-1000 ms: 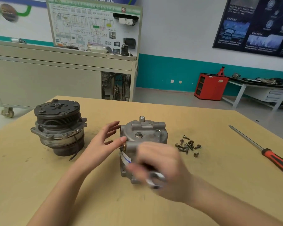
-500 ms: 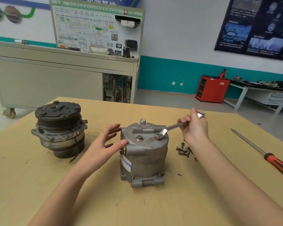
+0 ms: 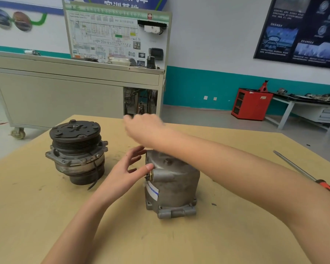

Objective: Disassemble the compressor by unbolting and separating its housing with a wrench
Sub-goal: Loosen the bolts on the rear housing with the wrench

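Right hand (image 3: 143, 128) has swung left since half a second ago, from right of the grey cast-metal cylindrical compressor housing (image 3: 171, 187) to above and behind its top-left corner. The forearm now lies across the housing top.

Left side of tan wooden table (image 3: 36, 216): dark round pulley-and-clutch section on a silver flanged body (image 3: 76, 151), upright, well apart from housing.

Left hand (image 3: 126, 174) sits where it was, fingers straight and spread, thumb tip touching housing's upper left edge, holding nothing.

Housing stands upright mid-table, white-and-blue label (image 3: 153, 189) on its left face, one grey bolt head (image 3: 168, 161) showing on top.

Right hand is motion-blurred; can't tell how far its fingers are closed or what they hold.

Far right: long steel-shaft screwdriver with red-and-black handle (image 3: 303, 172) lies flat on table, well apart from housing.
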Demonstrator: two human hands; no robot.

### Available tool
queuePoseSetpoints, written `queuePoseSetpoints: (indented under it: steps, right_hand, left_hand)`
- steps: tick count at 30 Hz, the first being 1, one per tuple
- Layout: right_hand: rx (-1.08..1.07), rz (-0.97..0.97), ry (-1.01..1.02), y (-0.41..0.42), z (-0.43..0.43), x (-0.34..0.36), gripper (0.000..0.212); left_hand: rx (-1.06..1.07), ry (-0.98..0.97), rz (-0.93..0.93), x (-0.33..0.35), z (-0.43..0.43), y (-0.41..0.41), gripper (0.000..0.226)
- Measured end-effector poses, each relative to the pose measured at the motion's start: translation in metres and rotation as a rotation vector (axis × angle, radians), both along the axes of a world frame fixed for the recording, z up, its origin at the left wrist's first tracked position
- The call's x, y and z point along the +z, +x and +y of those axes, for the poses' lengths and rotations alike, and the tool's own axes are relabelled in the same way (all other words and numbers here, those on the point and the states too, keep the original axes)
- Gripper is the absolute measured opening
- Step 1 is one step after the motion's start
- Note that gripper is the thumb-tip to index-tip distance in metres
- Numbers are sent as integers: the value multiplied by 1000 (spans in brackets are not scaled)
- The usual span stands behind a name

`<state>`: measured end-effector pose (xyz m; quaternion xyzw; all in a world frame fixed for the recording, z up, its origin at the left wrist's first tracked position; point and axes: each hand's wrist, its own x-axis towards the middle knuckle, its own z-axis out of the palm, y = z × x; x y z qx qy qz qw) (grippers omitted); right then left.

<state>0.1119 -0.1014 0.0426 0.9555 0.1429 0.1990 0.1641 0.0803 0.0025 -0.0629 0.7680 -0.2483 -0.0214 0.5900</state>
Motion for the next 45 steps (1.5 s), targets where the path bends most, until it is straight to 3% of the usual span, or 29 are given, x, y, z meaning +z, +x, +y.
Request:
queuePoseSetpoints:
  steps: [3,7,9,12,15,17,21,23,26,30,33,35,38,41,42,45]
  right_hand:
    - [209,-238,-199,-54,22,-17,30]
    - [777,-560,118,-131,-11,-37,22]
    - [837,-548,224,-164,-45,-40,21]
    - [736,-492,648,-197,-92,-56,25]
    - [508,-513,1401,-204,-119,-61,30]
    - [344,-525,1788,-191,-137,-54,33]
    - [-56,-411,2107,-121,-175,-38,25]
    - [-274,-340,2040,-76,-180,-35,25]
    - [-409,-150,1659,-12,-165,-26,28]
    - [-361,126,969,37,-117,-5,30]
    - [-256,159,393,44,-70,5,35]
    - [-138,127,169,34,-35,9,38]
    - [54,44,-56,-3,13,11,38]
    - [261,-117,-188,-63,32,-3,31]
    - [353,-190,-158,-87,29,-8,25]
    - [696,-473,61,-150,-15,-25,16]
  left_hand:
    - [40,31,-17,-5,0,3,36]
    - [-46,-79,76,-6,0,3,45]
    - [-72,-57,22,-3,0,2,64]
    - [-43,-21,4,-1,1,1,75]
    - [-42,-14,-5,-1,1,1,76]
    - [-42,-17,-1,1,1,-2,76]
    - [-28,-21,13,4,0,-5,79]
    - [-31,-24,16,4,0,-4,77]
    - [-40,-41,13,3,0,-4,72]
    - [-53,-64,23,2,0,-3,67]
    - [-56,-60,19,0,0,-2,68]
    - [-45,-45,10,0,2,-2,70]
    - [-41,-18,22,0,4,0,70]
    - [81,92,-16,-10,2,1,41]
    - [102,74,-4,-15,5,0,33]
    - [7,30,7,-8,1,0,41]
